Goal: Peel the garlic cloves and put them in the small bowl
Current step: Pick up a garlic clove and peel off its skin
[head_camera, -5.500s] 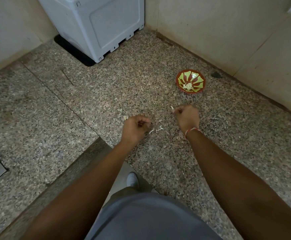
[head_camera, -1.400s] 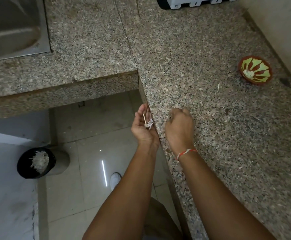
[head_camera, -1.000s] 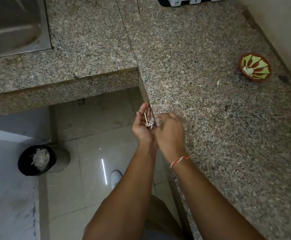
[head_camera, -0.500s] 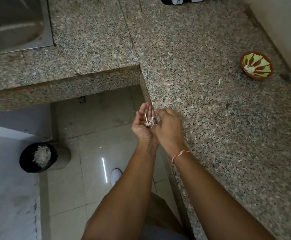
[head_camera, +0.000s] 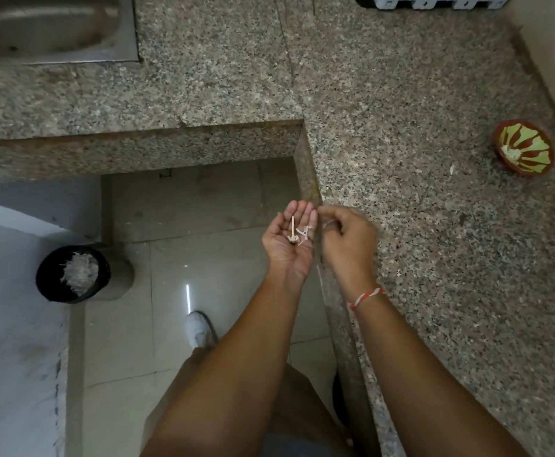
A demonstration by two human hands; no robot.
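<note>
Cupping my left hand [head_camera: 287,240] palm-up just off the edge of the speckled granite bench [head_camera: 418,225], I hold the dry papery garlic skins and thin stalk [head_camera: 297,233] loosely, fingers relaxed, probably to carry them to the black round bin [head_camera: 71,273] on the floor. My right hand [head_camera: 347,239] hangs beside it, fingers curled; whether it pinches anything I cannot tell. Well apart, near the wall, sits the small red-and-green painted bowl [head_camera: 524,147] with pale peeled cloves [head_camera: 510,153] inside.

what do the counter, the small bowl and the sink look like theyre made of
Counter: polished speckled granite, by its grain. Small bowl: probably glazed or painted clay, with a red-brown rim and green pattern. Sink: brushed steel, grey with a dull sheen.
</note>
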